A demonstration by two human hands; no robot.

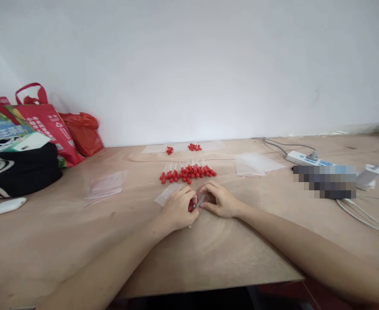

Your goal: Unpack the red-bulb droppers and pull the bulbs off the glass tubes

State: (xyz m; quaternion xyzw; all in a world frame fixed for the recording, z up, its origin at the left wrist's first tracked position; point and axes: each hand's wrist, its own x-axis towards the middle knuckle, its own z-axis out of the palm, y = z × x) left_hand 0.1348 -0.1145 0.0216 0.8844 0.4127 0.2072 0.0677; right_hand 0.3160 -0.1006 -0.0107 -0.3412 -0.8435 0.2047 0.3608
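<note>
My left hand is closed around a clear plastic bag with red-tipped sticks at its opening or inside; the fingers hide most of it. The fingertips of my right hand pinch the other edge of the same bag. Part of a clear sheet or bag shows beside my left hand. Just beyond both hands lies a pile of white sticks with round red heads, heads toward me.
Farther back, red-tipped sticks lie on clear bags. Stacks of flat plastic bags sit left and right. A power strip with cables is at right; shopping bags and a black bag stand at left.
</note>
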